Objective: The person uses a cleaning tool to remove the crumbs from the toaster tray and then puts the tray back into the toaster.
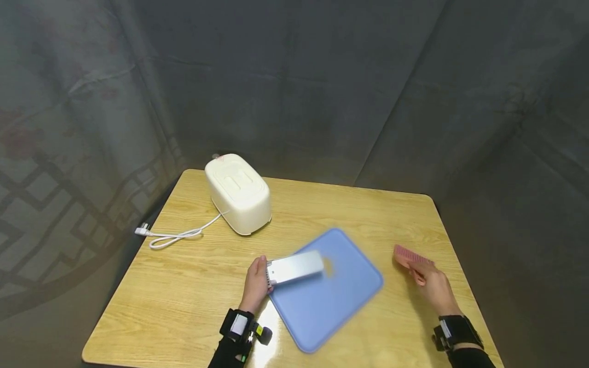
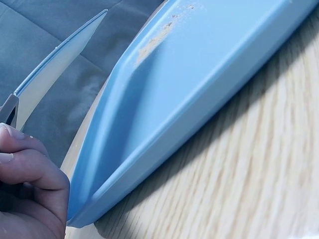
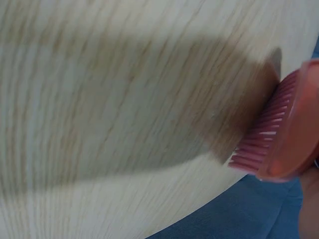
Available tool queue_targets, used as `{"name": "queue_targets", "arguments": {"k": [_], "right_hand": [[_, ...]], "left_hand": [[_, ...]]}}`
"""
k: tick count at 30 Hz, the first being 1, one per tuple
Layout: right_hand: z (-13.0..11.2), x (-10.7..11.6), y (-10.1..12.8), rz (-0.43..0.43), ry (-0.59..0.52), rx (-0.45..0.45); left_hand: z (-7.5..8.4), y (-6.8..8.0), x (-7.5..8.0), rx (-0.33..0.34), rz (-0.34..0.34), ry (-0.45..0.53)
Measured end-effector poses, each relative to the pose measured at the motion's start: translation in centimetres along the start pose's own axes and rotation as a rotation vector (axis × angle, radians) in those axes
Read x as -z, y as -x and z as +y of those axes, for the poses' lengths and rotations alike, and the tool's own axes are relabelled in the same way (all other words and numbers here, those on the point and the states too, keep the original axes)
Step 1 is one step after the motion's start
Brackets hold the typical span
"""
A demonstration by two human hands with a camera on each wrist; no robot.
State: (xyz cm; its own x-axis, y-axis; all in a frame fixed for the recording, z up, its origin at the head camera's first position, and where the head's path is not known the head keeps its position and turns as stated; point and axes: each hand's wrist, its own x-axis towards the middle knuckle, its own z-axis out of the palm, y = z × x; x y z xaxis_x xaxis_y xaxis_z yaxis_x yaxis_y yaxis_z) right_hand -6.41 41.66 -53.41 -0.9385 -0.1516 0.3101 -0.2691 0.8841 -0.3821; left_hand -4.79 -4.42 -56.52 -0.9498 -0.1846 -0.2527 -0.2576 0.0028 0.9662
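My left hand (image 1: 263,273) grips one end of a flat silvery plate (image 1: 296,267), holding it tilted over the near-left part of a blue tray (image 1: 340,306). A small patch of brown crumbs (image 1: 327,266) lies on the tray just past the plate's far end. The left wrist view shows the tray's raised rim (image 2: 164,149), the crumbs (image 2: 154,40), the plate's thin edge (image 2: 55,64) and my curled fingers (image 2: 30,174). To the right of the tray, my right hand (image 1: 421,276) holds a pink bristle brush (image 1: 408,254) just above the table; the brush (image 3: 279,134) shows bristles-down and blurred.
A white toaster-like appliance (image 1: 238,193) stands at the back left of the wooden table (image 1: 184,286). Its white cord and plug (image 1: 158,236) trail toward the left edge. Dark cloth hangs behind and around the table.
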Motion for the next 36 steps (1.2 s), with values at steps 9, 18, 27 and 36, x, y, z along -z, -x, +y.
{"name": "queue_targets", "arguments": {"k": [9,18,27,36], "right_hand": [[2.4,-1.0,1.9,-0.188,0.053,0.095],[2.4,-1.7,2.8,-0.186,0.096,0.083],[2.2,-1.6,2.5,-0.216,0.139,0.028],[-1.5,-0.6,1.1,-0.162,0.090,-0.119]], "left_hand": [[-0.1,-0.2,-0.1,0.001,0.006,0.003],[0.1,-0.1,-0.1,0.004,0.004,0.006],[0.3,0.0,0.0,0.004,0.008,0.033],[0.4,0.0,0.3,0.006,0.021,0.032]]}}
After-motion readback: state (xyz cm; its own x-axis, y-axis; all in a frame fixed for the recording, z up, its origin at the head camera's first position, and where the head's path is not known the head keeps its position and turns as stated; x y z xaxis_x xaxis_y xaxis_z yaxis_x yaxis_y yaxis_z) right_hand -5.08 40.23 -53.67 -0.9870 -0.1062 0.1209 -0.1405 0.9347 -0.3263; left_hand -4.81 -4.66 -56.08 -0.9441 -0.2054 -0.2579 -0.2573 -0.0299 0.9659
